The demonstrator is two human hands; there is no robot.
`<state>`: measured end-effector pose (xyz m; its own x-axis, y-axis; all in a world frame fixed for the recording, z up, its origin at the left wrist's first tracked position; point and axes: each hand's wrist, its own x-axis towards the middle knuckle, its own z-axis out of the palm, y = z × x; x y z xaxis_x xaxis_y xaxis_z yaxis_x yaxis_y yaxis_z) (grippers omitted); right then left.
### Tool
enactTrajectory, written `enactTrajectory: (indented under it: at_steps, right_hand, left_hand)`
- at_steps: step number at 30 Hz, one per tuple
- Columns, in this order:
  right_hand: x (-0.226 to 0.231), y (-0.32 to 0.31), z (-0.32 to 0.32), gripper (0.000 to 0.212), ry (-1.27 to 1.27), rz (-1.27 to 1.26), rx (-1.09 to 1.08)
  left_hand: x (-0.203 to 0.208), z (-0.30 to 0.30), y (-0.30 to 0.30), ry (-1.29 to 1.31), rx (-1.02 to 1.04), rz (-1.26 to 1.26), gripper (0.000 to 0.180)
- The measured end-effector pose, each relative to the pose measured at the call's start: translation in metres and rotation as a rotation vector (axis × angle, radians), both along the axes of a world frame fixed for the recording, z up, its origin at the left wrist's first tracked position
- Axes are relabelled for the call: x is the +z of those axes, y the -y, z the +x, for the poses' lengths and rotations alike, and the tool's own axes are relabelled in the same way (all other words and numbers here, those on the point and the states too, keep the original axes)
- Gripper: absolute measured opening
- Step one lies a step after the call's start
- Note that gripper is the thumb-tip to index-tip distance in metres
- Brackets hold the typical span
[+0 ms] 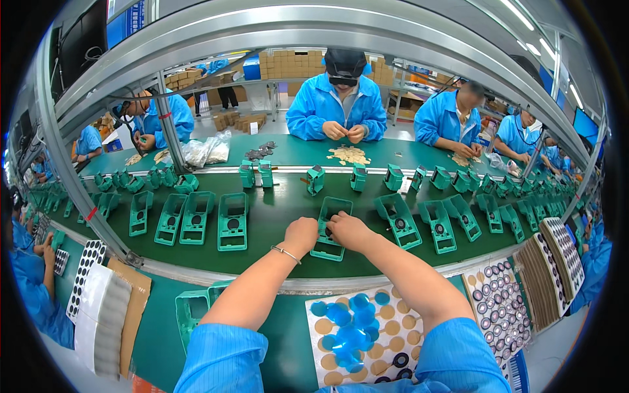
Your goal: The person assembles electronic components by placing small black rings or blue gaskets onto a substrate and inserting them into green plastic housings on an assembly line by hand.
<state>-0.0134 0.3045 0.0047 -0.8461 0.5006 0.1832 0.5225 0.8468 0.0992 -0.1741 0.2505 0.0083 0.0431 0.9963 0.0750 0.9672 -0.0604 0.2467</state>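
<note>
Both arms reach over the dark green conveyor belt to a green plastic housing (pixel 329 253), an open frame with a wide rectangular opening at its near end. My left hand (pixel 302 234) is closed at the housing's left edge, its fingers curled against it. My right hand (pixel 347 231) bends over the right side, its fingertips pressed together inside the frame; whatever they may hold is hidden. Similar housings stand on either side, such as one (pixel 232 223) to the left and one (pixel 398 223) to the right, with round black discs inside.
Before me lies a backing sheet (pixel 319 373) with blue round films (pixel 350 327) and black rings. Disc-shaped parts (pixel 501 308) cover a sheet at right; stacked sheets (pixel 105 314) lie at left. Co-workers (pixel 337 105) in blue sit across the belt. A metal frame (pixel 314 26) spans overhead.
</note>
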Motion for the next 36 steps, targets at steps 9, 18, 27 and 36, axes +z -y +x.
enactTrajectory:
  at_steps: [9,18,27,36]
  right_hand:
    - [-0.004,-0.008,0.005,0.031,-0.093,-0.061,-0.003]
    - [-0.001,-0.009,0.011,0.033,-0.112,-0.098,0.006]
    - [-0.009,-0.004,0.008,0.030,-0.016,-0.036,0.035]
    - [-0.016,0.004,0.015,0.015,-0.098,0.013,0.043]
  left_hand:
    - [-0.011,0.001,-0.010,0.118,-0.145,0.399,0.010]
    - [-0.016,-0.009,-0.017,0.456,-0.110,0.283,0.012]
    - [-0.019,-0.010,-0.013,0.344,-0.146,0.265,0.010]
    - [-0.023,-0.003,-0.010,0.313,-0.166,0.271,0.009]
